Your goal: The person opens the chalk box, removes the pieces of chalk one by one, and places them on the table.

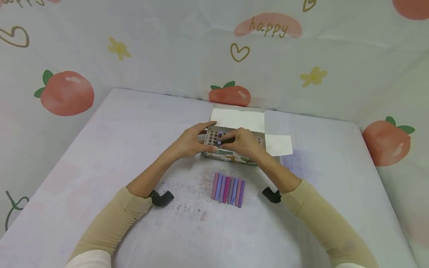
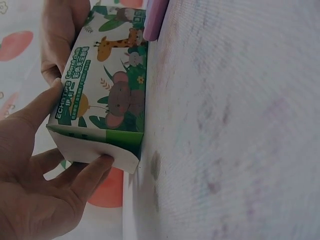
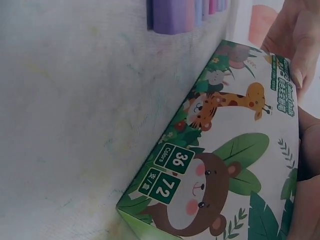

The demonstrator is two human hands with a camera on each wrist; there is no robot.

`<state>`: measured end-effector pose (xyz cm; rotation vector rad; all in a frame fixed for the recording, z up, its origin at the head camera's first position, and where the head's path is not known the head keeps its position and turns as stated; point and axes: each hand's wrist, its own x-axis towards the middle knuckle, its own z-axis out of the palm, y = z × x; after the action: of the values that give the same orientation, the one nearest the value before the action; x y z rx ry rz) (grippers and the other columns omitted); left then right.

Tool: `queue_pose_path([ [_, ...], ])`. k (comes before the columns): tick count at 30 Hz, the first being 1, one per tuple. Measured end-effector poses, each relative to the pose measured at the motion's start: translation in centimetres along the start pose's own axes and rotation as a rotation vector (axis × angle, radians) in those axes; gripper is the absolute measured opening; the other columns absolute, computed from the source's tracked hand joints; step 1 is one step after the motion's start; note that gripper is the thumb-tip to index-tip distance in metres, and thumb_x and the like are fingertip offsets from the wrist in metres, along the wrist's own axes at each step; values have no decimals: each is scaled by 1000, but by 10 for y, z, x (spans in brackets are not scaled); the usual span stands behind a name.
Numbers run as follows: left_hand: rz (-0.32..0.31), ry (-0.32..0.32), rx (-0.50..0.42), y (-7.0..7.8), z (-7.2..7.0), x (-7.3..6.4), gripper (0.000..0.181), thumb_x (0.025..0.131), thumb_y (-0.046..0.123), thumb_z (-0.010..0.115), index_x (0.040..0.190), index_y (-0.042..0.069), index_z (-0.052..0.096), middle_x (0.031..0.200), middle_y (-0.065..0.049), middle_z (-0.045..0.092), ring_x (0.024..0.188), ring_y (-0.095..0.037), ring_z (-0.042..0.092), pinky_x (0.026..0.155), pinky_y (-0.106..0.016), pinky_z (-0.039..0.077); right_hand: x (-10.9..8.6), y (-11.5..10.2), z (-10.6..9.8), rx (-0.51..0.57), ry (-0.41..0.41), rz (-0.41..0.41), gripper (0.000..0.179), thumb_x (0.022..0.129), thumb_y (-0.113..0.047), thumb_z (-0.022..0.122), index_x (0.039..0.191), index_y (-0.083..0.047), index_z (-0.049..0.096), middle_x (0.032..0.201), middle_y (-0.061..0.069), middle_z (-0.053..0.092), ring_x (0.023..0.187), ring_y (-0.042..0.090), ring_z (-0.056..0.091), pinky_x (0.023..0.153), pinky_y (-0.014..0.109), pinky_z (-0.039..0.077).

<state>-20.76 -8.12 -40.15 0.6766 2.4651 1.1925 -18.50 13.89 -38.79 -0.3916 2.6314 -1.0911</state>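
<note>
An open cardboard box of coloured chalk (image 1: 231,158) stands at the middle back, its inner tray full of round holes. My left hand (image 1: 191,141) grips the box's left end; in the left wrist view the thumb lies at the top edge and fingers bear on the white side flap (image 2: 95,150). Over the tray, my right hand (image 1: 246,142) pinches a purple chalk stick (image 1: 219,143) at the holes. Another purple chalk (image 1: 220,133) stands upright in the tray just behind it. In the right wrist view most of this hand is hidden behind the box front (image 3: 235,130).
Several pink, blue and purple chalk sticks (image 1: 228,190) lie side by side in front of the box. The lid (image 1: 238,118) is folded back and a side flap (image 1: 279,145) sticks out right. Chalk smudges mark the white table (image 1: 151,238); a printed cloth hangs behind.
</note>
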Motion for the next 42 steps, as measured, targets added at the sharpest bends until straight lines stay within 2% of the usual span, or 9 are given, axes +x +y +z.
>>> queue_pose_path([
  [11, 3, 8, -16, 1, 0, -1, 87, 85, 30, 81, 157, 22, 32, 155, -10, 36, 139, -32, 40, 101, -35, 53, -4, 4, 8, -42, 83, -138, 21, 91, -25, 74, 106, -11, 76, 96, 0, 73, 84, 11, 67, 71, 27, 57],
  [18, 7, 8, -23, 1, 0, -1, 86, 85, 29, 81, 157, 23, 33, 154, -10, 37, 138, -32, 40, 101, -35, 52, -5, 4, 11, -93, 137, -187, 14, 95, -25, 69, 102, -12, 71, 89, -2, 69, 74, 12, 60, 64, 28, 53],
  [24, 19, 6, -27, 1, 0, -1, 86, 85, 27, 81, 157, 21, 33, 155, -11, 36, 139, -33, 40, 101, -35, 53, -8, 3, 12, -115, 196, -225, 18, 100, -23, 63, 109, -9, 64, 86, 3, 68, 69, 16, 55, 60, 30, 47],
  [28, 23, 5, -28, 1, 0, -1, 86, 85, 27, 81, 157, 21, 33, 154, -12, 37, 138, -34, 40, 100, -35, 53, -10, 2, 13, -105, 215, -220, 21, 103, -24, 56, 117, -8, 58, 89, 5, 68, 70, 16, 58, 61, 30, 48],
  [34, 23, 3, -43, 1, 0, 0, 87, 85, 26, 82, 157, 20, 33, 153, -12, 38, 138, -34, 40, 100, -36, 53, -11, 3, 13, -9, 249, -224, 24, 106, -25, 50, 123, -8, 52, 93, 8, 72, 74, 17, 67, 64, 33, 55],
  [38, 24, 0, -40, 0, 0, 0, 87, 85, 26, 82, 157, 20, 33, 153, -12, 37, 139, -34, 39, 101, -36, 53, -12, 5, 11, 111, 292, -240, 23, 105, -25, 53, 120, -8, 55, 99, 10, 74, 82, 19, 70, 68, 34, 56],
  [42, 30, 0, -42, 1, 0, 1, 87, 85, 25, 81, 157, 20, 33, 153, -13, 37, 139, -35, 39, 102, -36, 52, -14, 6, 7, 197, 321, -238, 23, 103, -26, 55, 119, -9, 59, 99, 11, 73, 80, 21, 69, 66, 35, 55],
])
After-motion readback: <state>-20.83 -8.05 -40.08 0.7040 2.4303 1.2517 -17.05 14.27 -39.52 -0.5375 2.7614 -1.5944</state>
